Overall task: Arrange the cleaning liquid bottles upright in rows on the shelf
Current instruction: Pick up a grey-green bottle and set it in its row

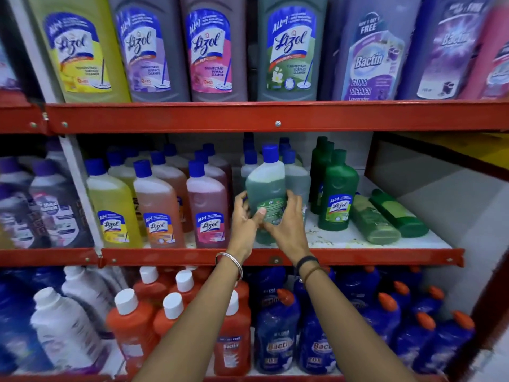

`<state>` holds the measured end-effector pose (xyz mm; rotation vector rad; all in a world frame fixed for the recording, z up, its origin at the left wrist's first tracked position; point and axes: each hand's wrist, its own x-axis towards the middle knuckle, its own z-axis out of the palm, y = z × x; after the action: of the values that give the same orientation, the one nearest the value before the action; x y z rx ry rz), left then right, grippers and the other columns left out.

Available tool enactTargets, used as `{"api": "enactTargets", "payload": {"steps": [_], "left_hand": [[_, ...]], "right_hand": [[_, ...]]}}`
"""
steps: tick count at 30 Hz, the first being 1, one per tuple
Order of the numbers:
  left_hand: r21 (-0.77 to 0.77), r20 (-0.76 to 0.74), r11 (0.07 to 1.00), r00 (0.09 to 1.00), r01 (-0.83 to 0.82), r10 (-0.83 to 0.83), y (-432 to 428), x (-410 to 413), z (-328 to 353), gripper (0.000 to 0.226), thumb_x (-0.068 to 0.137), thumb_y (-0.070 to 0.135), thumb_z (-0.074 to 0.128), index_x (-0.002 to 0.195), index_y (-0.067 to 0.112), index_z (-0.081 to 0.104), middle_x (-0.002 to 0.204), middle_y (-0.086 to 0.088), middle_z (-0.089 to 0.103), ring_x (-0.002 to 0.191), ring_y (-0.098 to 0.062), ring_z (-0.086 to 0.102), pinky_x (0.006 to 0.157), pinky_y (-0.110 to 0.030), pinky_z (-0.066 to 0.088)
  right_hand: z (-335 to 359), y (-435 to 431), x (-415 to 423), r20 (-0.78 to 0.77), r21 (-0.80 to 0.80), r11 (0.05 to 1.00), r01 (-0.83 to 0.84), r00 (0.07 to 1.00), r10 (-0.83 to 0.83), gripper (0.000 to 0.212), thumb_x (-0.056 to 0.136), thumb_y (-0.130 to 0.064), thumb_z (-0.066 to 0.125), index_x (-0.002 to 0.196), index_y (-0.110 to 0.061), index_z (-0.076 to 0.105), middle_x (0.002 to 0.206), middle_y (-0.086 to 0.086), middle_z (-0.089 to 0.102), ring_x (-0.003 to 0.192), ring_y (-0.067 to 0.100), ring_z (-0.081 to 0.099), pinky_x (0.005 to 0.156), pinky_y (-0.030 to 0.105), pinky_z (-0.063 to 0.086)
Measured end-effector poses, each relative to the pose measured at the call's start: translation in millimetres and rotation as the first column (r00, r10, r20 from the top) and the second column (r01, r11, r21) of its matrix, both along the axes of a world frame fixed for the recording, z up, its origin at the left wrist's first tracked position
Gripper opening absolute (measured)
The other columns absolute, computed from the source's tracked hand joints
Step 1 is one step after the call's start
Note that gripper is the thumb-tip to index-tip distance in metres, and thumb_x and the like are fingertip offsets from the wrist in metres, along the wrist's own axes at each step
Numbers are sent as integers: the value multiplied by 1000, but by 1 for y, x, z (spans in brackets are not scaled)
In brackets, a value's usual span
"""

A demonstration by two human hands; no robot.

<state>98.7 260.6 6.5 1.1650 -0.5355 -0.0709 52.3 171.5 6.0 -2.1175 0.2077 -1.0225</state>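
Note:
A green-liquid bottle with a blue cap [265,186] stands upright at the front of the middle shelf [358,256], its back label turned toward me. My left hand [245,216] and my right hand [287,216] both grip its lower half from either side. Behind it stand more blue-capped green bottles [296,175]. To its right, dark green bottles [337,194] stand upright in a row. Two green bottles [385,216] lie flat on the shelf farther right. Left of my hands are upright rows of yellow [111,202], orange [157,205] and pink [208,208] bottles.
Large Lizol and Bactin bottles [209,48] fill the upper shelf. The lower shelf holds orange bottles with white caps [137,326] and blue Bactin bottles [278,337]. White shelf surface shows at the right end of the middle shelf [429,244].

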Motion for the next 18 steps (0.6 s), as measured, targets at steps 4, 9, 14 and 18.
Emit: {"api": "enactTargets", "payload": {"steps": [4,9,14,18], "left_hand": [[26,-20,1000,1000,1,0,-1,7,-11,52,87,-8,49,132,12,33,118,-2,55,99,-8,57,71,-18,57],[42,-47,999,999,7,-5,-3,13,-27,52,88,-7,49,134,11,32,127,-10,53,101,-11,57,76,-22,58],[89,-9,995,999,35,-34,-7,15,-29,50,88,-2,50,133,13,35,127,-8,55,104,-8,58,71,-17,55],[113,13,994,1000,-2,0,-8,11,-34,35,90,3,51,122,16,45,117,-5,60,103,-13,60,78,-14,54]], "right_hand": [[-14,2,7,-13,41,999,-6,1000,7,82,73,-24,75,137,-7,28,133,9,36,119,12,37,94,11,28],[-30,0,10,-30,88,996,-23,999,26,82,72,-16,76,138,-7,29,135,10,35,122,13,38,89,1,26],[-39,-3,5,-52,76,997,10,999,-6,83,76,-13,73,142,-8,23,141,9,30,126,16,37,93,5,26],[-49,4,-1,-24,99,995,32,999,-30,66,91,-21,55,146,-11,21,140,10,29,128,18,36,100,13,27]]}}
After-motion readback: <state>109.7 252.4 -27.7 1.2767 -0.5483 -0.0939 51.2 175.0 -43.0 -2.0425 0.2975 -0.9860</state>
